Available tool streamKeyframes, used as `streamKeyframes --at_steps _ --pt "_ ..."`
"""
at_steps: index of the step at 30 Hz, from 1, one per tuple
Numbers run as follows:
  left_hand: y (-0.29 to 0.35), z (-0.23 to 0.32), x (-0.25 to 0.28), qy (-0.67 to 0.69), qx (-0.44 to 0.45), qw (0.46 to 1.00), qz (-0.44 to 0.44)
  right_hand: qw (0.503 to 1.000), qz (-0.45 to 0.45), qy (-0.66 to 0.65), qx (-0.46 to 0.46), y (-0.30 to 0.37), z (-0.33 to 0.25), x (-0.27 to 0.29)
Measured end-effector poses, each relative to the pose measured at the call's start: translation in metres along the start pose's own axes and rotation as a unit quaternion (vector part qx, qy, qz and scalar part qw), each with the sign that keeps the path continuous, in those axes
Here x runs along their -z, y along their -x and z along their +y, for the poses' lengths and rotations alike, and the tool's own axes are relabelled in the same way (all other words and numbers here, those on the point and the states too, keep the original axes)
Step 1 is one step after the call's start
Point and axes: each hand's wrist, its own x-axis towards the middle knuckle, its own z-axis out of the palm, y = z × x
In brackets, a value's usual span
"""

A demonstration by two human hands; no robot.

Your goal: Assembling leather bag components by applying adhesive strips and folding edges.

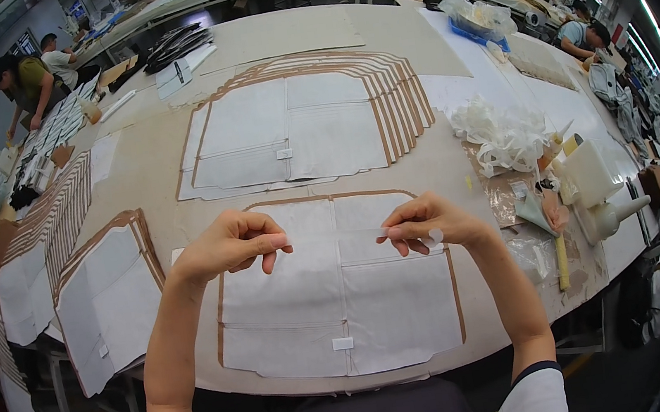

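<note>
A thin, see-through whitish strip [355,237] stretches level between my two hands above a white panel. My left hand [237,243] is closed in a pinch at what looks like the strip's left end. The fingers of my right hand [430,222] pinch its other side, and a small curled white end shows beside them. Beneath lies the flat white panel [280,304] with brown edging, seams across it and a small white tag [342,343] near its lower middle. Both hands are over its upper half, apparently clear of its surface.
Beyond it lies a fanned stack of similar panels [245,134]. More brown-edged panels [109,298] hang over the table's left edge. At right are a heap of white strips [503,129], a white squeeze bottle [610,215] and a yellow stick [562,263]. Other people work farther off.
</note>
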Motion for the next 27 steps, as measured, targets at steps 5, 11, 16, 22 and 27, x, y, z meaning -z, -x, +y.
streamKeyframes --at_steps 5,11,16,22,27 --pt "-0.018 -0.030 -0.009 0.012 -0.016 1.000 -0.015 0.997 0.006 -0.047 -0.054 0.036 0.024 0.008" --pt "-0.028 -0.032 -0.020 0.058 -0.003 0.998 -0.035 0.991 0.101 -0.061 -0.062 0.081 0.042 0.035" --pt "-0.019 -0.046 -0.025 0.321 -0.065 0.944 0.027 0.965 0.256 -0.064 -0.004 0.088 0.058 0.065" --pt "-0.001 -0.049 -0.085 0.382 -0.157 0.872 0.263 0.962 0.246 -0.070 0.090 -0.007 0.025 -0.055" --pt "-0.006 -0.065 -0.131 0.349 -0.205 0.863 0.304 0.969 0.185 -0.124 0.106 -0.064 -0.012 -0.131"
